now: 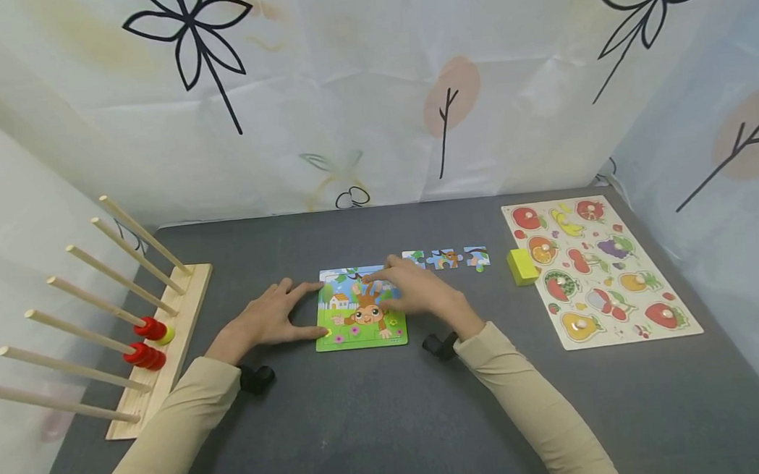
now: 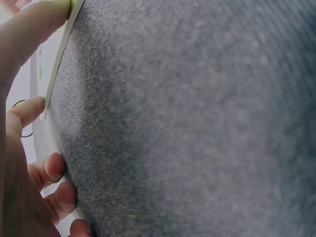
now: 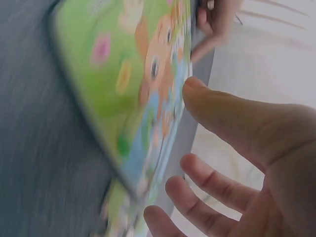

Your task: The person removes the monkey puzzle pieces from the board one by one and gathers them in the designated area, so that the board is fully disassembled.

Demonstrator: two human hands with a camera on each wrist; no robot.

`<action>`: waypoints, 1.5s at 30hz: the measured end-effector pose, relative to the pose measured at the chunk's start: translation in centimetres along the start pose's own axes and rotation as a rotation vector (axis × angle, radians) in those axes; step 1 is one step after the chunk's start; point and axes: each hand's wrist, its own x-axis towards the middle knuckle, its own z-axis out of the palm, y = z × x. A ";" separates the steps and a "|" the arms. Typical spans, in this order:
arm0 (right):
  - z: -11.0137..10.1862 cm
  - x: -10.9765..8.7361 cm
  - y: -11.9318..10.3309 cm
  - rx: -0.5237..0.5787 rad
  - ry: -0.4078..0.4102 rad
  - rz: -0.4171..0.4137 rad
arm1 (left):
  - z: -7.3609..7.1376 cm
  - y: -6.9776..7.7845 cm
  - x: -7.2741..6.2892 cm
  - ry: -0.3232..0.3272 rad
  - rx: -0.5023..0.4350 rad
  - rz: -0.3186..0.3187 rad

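Note:
A jigsaw puzzle board (image 1: pixel 349 333) with a monkey, a house and flowers lies flat on the dark table. My left hand (image 1: pixel 270 317) is at its left edge, with thumb and index fingertips touching the board and the other fingers off it. Above the upper right of the board is my right hand (image 1: pixel 418 292), its thumb and fingers apart and no piece visible between them in the right wrist view. Several loose jigsaw pieces (image 1: pixel 445 259) lie in a row behind the right hand, which partly covers the board's upper right.
To the left stands a wooden peg rack (image 1: pixel 190 292) with slanted pegs, carrying red rings (image 1: pixel 145 356) and a yellow one. On the right are a yellow block (image 1: pixel 522 267) and a fruit peg puzzle board (image 1: pixel 609 324). A patterned cloth (image 1: pixel 357 86) hangs behind the table.

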 end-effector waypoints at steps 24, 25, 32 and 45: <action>1.8 2.3 -2.6 -0.023 -0.115 0.078 | -0.1 -0.1 0.5 -0.037 0.012 -0.011; 1.8 2.3 -2.6 -0.024 -0.114 0.078 | -0.1 -0.1 0.5 -0.037 0.014 -0.012; 1.8 2.1 -2.8 -0.029 -0.094 0.079 | -0.1 -0.2 0.5 -0.035 0.016 -0.009; 2.1 2.0 -3.7 -0.142 -0.078 0.086 | -0.2 0.0 0.3 -0.035 0.011 -0.012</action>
